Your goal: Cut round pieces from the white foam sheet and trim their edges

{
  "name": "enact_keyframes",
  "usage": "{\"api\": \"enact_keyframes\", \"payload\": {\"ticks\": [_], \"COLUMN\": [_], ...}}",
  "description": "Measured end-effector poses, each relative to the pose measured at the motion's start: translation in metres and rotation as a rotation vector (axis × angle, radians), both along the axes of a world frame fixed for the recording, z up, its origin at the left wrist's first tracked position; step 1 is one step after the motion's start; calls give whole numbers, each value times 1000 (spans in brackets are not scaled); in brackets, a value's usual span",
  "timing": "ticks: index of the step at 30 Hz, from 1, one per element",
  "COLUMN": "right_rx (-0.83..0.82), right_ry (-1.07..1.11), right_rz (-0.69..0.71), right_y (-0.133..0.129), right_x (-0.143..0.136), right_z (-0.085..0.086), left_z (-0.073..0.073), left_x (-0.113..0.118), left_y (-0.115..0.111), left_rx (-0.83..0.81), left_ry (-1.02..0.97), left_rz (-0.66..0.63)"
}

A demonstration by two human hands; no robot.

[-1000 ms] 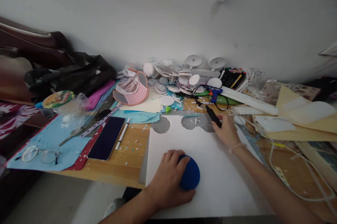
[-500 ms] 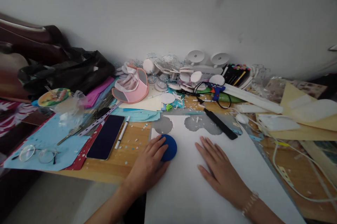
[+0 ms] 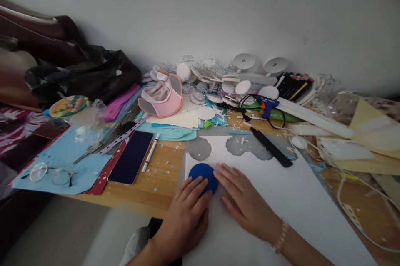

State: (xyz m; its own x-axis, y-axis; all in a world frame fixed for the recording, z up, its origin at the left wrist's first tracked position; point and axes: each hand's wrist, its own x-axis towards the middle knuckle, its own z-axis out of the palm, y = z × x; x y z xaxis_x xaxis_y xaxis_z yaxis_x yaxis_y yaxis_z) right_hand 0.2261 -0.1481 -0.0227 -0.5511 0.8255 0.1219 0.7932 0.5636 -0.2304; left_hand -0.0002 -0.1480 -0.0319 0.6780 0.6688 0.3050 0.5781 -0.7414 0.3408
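Observation:
A flat blue disc (image 3: 200, 171) lies on a large white sheet (image 3: 281, 191), close to the sheet's left edge. My left hand (image 3: 187, 212) rests with its fingers laid out over the disc's lower part. From the right, my right hand (image 3: 245, 199) reaches in with straight fingers, the fingertips at the disc's right rim; whether they touch it I cannot tell. Rounded cut-outs along the sheet's far edge show a grey mat (image 3: 200, 149) underneath. A black box cutter-like bar (image 3: 271, 148) lies across the sheet's far right part.
Left of the sheet are a marker (image 3: 150, 152), a phone (image 3: 131, 157), eyeglasses (image 3: 62, 175) and scissors (image 3: 88, 152). Behind lie a pink visor cap (image 3: 164, 99), white foam discs, a blue glue gun (image 3: 268, 107) and black pens. A white cable (image 3: 343, 199) curls at the right.
My right hand has moved left to the disc's rim. My left hand has shifted from the disc's left side to its near side. The view has turned slightly.

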Motion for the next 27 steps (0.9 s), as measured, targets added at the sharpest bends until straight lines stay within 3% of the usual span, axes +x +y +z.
{"api": "enact_keyframes", "payload": {"ticks": [3,17,22,27], "right_rx": [-61,-73,-66,-87], "right_ry": [-4,111,248,231], "right_rz": [80,31,-13,48], "right_y": [7,12,27,43], "right_x": [-16,-20,-27,-37], "right_z": [1,-2,1,1], "left_z": [-4,-8,-7,-10], "left_x": [-3,-4,-4,-4], "left_y": [-2,3,6,3], "left_rx": [9,-14,-14,-20], "left_ry": [-40,-99,-122,-150], "left_rz": [7,19,16,25]}}
